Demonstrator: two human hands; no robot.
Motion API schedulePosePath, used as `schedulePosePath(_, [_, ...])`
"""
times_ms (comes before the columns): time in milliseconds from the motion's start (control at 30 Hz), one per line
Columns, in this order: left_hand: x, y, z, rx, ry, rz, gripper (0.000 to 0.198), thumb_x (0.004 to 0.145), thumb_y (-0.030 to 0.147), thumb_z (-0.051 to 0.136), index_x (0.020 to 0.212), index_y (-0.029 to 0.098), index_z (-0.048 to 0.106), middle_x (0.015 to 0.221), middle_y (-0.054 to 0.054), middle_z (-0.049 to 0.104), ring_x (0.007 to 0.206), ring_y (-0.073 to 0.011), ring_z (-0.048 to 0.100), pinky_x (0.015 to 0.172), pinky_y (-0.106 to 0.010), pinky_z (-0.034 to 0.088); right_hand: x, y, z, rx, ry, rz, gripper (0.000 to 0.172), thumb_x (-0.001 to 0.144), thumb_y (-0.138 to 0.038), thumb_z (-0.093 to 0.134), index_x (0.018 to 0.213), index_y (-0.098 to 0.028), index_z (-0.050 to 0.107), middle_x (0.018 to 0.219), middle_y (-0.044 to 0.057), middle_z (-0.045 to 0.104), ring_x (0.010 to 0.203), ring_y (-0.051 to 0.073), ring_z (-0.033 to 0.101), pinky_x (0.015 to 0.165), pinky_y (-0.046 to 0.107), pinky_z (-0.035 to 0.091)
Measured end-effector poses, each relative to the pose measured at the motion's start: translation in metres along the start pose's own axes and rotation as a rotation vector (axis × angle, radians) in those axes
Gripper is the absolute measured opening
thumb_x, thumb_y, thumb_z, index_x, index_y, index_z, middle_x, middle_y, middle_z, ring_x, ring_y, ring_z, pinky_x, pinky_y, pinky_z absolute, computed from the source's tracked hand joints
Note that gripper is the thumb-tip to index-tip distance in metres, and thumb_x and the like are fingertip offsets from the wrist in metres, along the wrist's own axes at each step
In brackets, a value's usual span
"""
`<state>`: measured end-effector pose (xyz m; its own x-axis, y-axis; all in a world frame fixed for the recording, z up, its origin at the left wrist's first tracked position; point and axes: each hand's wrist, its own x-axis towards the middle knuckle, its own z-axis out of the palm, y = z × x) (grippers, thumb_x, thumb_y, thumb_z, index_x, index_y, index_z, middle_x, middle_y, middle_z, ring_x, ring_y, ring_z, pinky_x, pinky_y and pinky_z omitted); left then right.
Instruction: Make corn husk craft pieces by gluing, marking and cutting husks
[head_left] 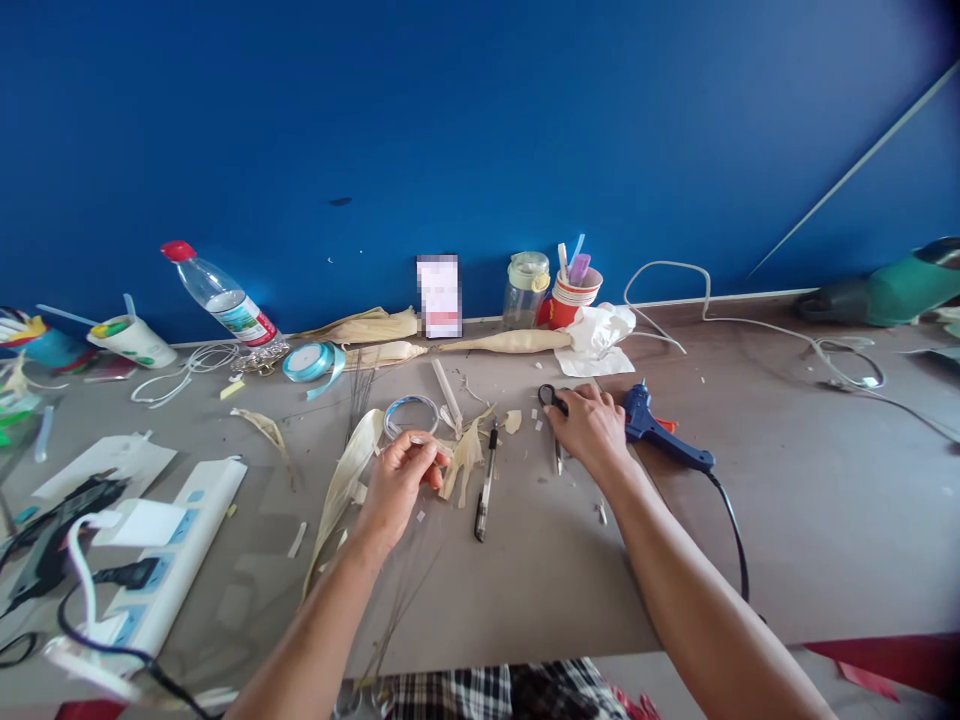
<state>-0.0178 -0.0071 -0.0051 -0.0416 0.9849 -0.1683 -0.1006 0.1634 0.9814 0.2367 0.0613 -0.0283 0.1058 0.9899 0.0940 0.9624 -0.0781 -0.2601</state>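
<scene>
My right hand (592,425) rests on the table with its fingers closed on a pair of scissors; the black handle loop (547,396) shows beside the fingertips and a blade points toward me. Just right of that hand lies a blue hot glue gun (667,432). My left hand (405,475) is closed in a pinch above the table, and whatever is between the fingertips is too small to make out. Next to it are a torn dried corn husk piece (466,462), a roll of tape (411,402) and a long husk strip (349,480). Between the hands lies a black-capped pen (487,485).
A white power strip (199,530) with plugs and cords lies at left. Along the blue wall stand a tilted bottle (232,305), a phone (440,295), a jar (525,290) and red paper cups (574,298). A ribbon roll (309,362) and thin wires lie nearer.
</scene>
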Motion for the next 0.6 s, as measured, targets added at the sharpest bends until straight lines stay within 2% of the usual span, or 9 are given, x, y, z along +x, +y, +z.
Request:
schedulePosePath(67, [0.000,-0.002,-0.001,0.001,-0.009,0.009,0.022,0.076,0.036,0.064,0.077,0.016,0.056,0.069,0.000,0.064,0.051,-0.0077,0.051,0.053,-0.022,0.042,-0.003,-0.001,-0.007,-0.022,-0.060,0.041,0.032,0.088,-0.038,0.044,0.088,-0.020,0.070,0.091,0.013,0.068,0.088,0.029,0.058,0.079,0.043,0.037])
schedulePosePath(133, [0.001,-0.004,-0.002,0.003,-0.015,0.016,0.021,0.077,0.036,0.064,0.078,0.016,0.057,0.070,0.000,0.064,0.051,-0.0079,0.052,0.054,-0.022,0.042,-0.004,0.003,-0.013,-0.025,-0.085,0.062,0.031,0.088,-0.034,0.042,0.082,-0.019,0.069,0.081,0.011,0.069,0.081,0.026,0.060,0.079,0.043,0.036])
schedulePosePath(233, [0.001,-0.006,-0.003,0.011,-0.014,0.015,0.021,0.078,0.036,0.064,0.079,0.016,0.057,0.070,0.000,0.064,0.052,-0.0081,0.052,0.054,-0.022,0.043,-0.006,0.012,-0.018,0.000,-0.052,-0.003,0.026,0.084,-0.025,0.045,0.092,-0.022,0.069,0.095,0.009,0.068,0.091,0.026,0.059,0.081,0.042,0.034])
schedulePosePath(367, [0.002,-0.006,-0.003,0.006,-0.007,0.016,0.020,0.078,0.036,0.064,0.078,0.017,0.057,0.069,0.000,0.064,0.052,-0.0078,0.052,0.054,-0.022,0.042,-0.010,0.019,-0.019,-0.010,-0.204,-0.169,0.033,0.078,-0.021,0.053,0.107,-0.027,0.065,0.110,0.008,0.062,0.105,0.028,0.054,0.084,0.042,0.033])
schedulePosePath(600, [0.002,-0.003,-0.001,-0.016,-0.003,-0.013,0.022,0.074,0.037,0.066,0.076,0.017,0.058,0.068,0.000,0.063,0.051,-0.0083,0.051,0.052,-0.022,0.042,-0.013,0.019,-0.018,-0.074,-0.294,-0.372,0.038,0.070,-0.005,0.053,0.102,-0.024,0.065,0.108,0.007,0.058,0.099,0.025,0.051,0.077,0.035,0.035])
